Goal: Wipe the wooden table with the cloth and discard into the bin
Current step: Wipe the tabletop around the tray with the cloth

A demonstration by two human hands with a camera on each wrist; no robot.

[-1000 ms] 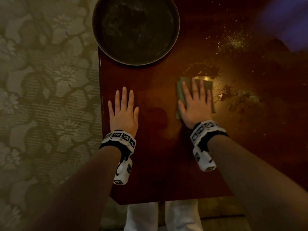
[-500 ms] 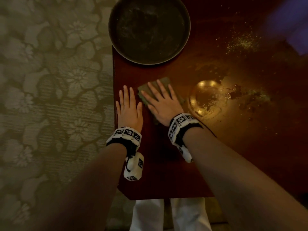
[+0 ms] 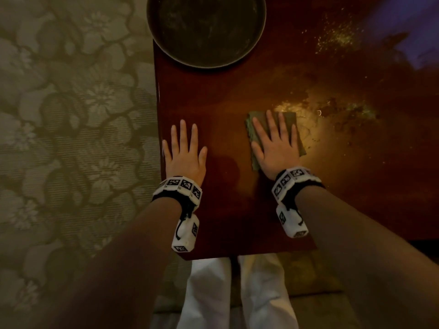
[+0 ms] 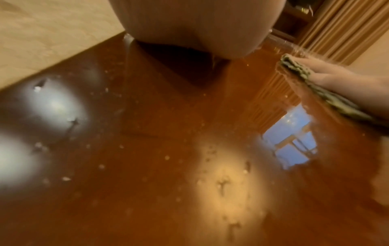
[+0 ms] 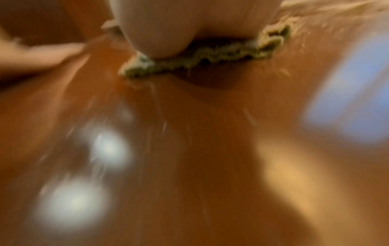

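Our right hand [image 3: 276,148] presses flat, fingers straight, on the cloth [image 3: 291,122] mid-table [image 3: 237,222], our left hand [image 3: 184,154] flat beside it; soft and light, we judge, it should bunch easily when pinched at an edge.

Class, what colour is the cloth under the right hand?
Olive green cloth, clearest in the head view.

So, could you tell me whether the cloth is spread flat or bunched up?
Flat: the cloth lies on the table under the right hand's straight fingers.
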